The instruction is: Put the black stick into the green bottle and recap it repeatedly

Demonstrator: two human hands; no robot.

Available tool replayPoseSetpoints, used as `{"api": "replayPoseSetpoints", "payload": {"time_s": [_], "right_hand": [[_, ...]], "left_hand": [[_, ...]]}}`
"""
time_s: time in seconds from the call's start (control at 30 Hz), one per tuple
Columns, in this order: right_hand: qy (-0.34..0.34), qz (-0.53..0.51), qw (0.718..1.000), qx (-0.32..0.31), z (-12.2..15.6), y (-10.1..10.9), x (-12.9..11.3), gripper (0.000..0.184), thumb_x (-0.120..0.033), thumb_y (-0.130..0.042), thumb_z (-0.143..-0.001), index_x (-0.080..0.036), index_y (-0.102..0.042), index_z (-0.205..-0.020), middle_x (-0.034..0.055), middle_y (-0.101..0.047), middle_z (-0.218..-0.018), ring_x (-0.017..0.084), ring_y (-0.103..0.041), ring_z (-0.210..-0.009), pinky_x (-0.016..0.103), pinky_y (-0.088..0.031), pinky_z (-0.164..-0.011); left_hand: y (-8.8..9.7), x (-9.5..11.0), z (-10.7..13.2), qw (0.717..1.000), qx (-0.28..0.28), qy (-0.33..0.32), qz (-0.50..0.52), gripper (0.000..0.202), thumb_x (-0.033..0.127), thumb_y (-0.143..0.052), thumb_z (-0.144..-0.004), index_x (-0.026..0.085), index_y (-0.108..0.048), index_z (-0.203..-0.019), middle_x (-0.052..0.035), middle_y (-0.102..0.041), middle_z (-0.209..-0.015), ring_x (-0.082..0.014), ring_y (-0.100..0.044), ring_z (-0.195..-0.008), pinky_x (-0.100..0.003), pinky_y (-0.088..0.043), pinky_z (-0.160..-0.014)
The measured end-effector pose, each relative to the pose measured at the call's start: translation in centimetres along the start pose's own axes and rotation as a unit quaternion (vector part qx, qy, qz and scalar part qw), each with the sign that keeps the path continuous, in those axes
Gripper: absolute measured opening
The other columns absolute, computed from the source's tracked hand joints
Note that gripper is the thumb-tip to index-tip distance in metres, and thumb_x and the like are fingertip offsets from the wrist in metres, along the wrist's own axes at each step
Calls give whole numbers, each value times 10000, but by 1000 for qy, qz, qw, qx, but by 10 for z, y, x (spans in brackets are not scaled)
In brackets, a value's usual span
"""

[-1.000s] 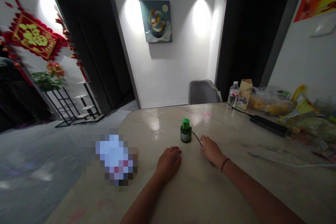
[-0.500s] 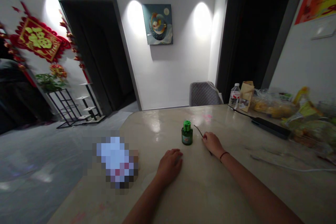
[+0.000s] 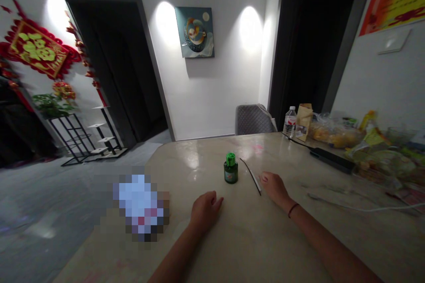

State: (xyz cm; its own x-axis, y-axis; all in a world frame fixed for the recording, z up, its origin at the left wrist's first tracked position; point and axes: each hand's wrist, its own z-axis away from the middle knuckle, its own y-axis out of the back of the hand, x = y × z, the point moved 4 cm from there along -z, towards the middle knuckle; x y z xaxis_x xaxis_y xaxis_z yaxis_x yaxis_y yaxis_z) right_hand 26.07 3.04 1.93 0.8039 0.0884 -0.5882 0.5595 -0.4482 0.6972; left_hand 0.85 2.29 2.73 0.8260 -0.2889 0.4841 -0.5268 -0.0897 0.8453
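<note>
A small green glass bottle (image 3: 231, 173) with a shiny green cap stands upright on the table, beyond and between my hands. To its right lies a thin black stick (image 3: 251, 177), slanting toward me. My right hand (image 3: 275, 189) rests just right of this stick, apart from it, fingers curled in and a thin dark red cord around the wrist. Nothing shows in that hand. On the tabletop nearer to me, my left hand (image 3: 204, 210) lies with its fingers folded under and the thumb sticking out, holding nothing that I can see.
A blurred-out pale shape (image 3: 139, 203) sits at the table's left edge. On the right are a black power strip (image 3: 332, 160), a white cable (image 3: 358, 209), a water bottle (image 3: 290, 123), a paper bag (image 3: 303, 123) and bagged food (image 3: 335, 135). A grey chair (image 3: 253, 119) stands behind.
My right hand has let go of the black stick and drawn to its right. The fingers of my left hand have curled in. The view has shifted slightly.
</note>
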Motion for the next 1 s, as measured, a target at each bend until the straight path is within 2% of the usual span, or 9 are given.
{"api": "replayPoseSetpoints", "payload": {"time_s": [0.13,0.23,0.4,0.53,0.67,0.73,0.8,0.9,1.0], "right_hand": [[-64,-289,943,-150,10,6,-18,524,-620,-416,-720,-226,-175,-472,-82,-159,-426,67,-174,-378,213,-170,-399],[-117,-544,782,-281,19,15,-37,610,-800,-78,-668,-230,-126,-459,-86,-109,-394,61,-117,-327,201,-178,-342],[-103,-708,546,-437,32,11,-41,677,-847,-9,-602,-221,-137,-379,-98,-62,-326,33,-60,-273,178,-138,-296],[-107,-698,464,-534,45,-8,-34,703,-829,2,-629,-207,-201,-371,-86,-143,-307,36,-117,-251,176,-138,-288],[-109,-687,533,-483,38,-4,-41,713,-823,-63,-647,-198,-245,-356,-57,-245,-317,44,-208,-258,185,-189,-289],[-119,-644,638,-405,25,1,-44,716,-800,-138,-677,-177,-368,-407,-23,-393,-406,55,-327,-311,192,-275,-323],[-127,-558,763,-300,7,3,-47,659,-755,-257,-702,-159,-500,-564,0,-499,-542,72,-430,-410,199,-351,-392],[-84,-385,910,-130,-23,3,-56,489,-650,-477,-673,-163,-519,-695,11,-539,-656,102,-493,-534,224,-405,-494],[-42,-282,957,-59,-47,-10,-72,435,-509,-588,-651,-157,-519,-896,61,-579,-861,148,-558,-735,263,-445,-653]], "left_hand": [[16,1,-10,962,-40,71,259,588,742,-286,-683,207,-156,-477,63,-144,-469,-69,-179,-447,-221,-188,-445],[24,13,-9,838,-192,80,503,641,801,88,-612,215,-134,-480,69,-115,-462,-68,-123,-415,-206,-158,-389],[17,26,8,679,-365,83,632,698,861,22,-546,202,-176,-428,68,-145,-429,-50,-114,-397,-165,-83,-346],[-5,35,21,657,-477,100,576,717,852,-22,-575,192,-262,-429,72,-185,-414,-42,-96,-376,-171,-73,-337],[-6,23,6,826,-284,108,476,642,773,-143,-682,191,-343,-499,78,-198,-432,-59,-168,-383,-188,-168,-373],[9,7,-3,914,-23,91,394,559,716,-265,-709,194,-344,-525,68,-257,-466,-72,-254,-426,-197,-219,-419],[17,-4,-4,935,135,59,322,497,654,-324,-733,193,-362,-553,49,-337,-521,-93,-342,-501,-208,-268,-473],[10,-16,-3,944,148,73,285,468,610,-306,-762,191,-441,-604,48,-369,-503,-110,-379,-492,-218,-287,-479],[2,-15,-2,959,90,62,261,542,608,-231,-787,181,-527,-631,43,-392,-463,-120,-413,-471,-226,-316,-497]]}}
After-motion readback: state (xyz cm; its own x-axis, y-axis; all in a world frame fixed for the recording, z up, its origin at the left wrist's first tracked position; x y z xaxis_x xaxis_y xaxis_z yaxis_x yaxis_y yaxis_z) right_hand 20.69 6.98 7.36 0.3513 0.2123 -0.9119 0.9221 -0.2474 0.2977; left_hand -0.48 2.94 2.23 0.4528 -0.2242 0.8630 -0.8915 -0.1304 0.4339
